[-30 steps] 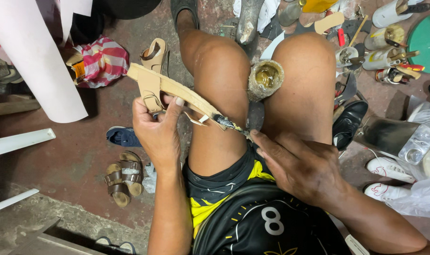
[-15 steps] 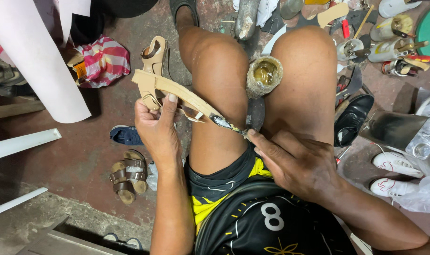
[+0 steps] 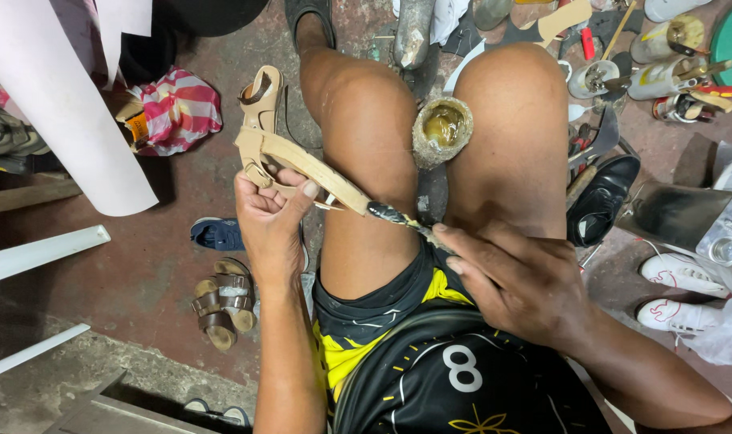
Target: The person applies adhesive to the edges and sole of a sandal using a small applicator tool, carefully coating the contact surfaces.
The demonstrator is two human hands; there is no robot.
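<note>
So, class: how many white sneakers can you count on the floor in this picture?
2, both at the right edge: one white sneaker just beyond the right hand's forearm, the other close below it. More may be hidden under the plastic there.

The sandal (image 3: 273, 145) was tan. The brush (image 3: 398, 217) had a dark tip. The glue pot (image 3: 442, 128) held yellow-brown glue. The cloth (image 3: 177, 108) had red, pink and white stripes. The shirt (image 3: 430, 354) was black and yellow.
</note>
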